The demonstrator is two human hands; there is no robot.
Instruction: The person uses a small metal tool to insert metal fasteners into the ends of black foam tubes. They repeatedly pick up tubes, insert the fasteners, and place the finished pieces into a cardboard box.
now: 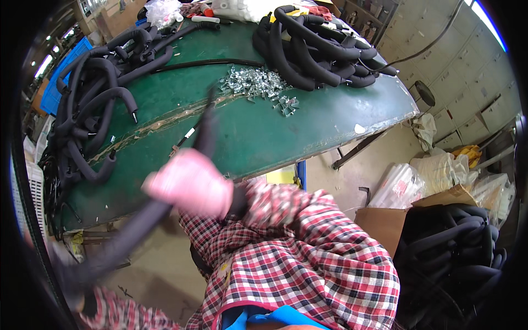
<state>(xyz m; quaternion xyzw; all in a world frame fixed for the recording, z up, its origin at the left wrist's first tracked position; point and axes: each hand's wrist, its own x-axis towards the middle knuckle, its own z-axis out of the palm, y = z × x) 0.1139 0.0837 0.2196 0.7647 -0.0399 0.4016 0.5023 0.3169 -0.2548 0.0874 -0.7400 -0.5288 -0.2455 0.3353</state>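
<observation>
Wrapped in a pink glove, my right hand (191, 184) is closed round a black foam-covered tube (132, 234) just off the table's near edge. One end of the tube rises above the glove over the table, blurred by motion; the other runs down to the lower left. There my left hand (63, 269) shows only as a dark smear beside the tube, its fingers not readable. A thin black cable with a white tag (190, 132) lies on the green table (264, 137) beyond the right hand. Small clear pieces (253, 82) are heaped further back.
Black foam tubes pile up at the table's left (96, 104) and back right (308, 49). A blue crate (58, 82) stands past the left edge. On the floor at right, a cardboard box (382, 228) adjoins more black tubes (451, 253) and plastic bags (399, 187).
</observation>
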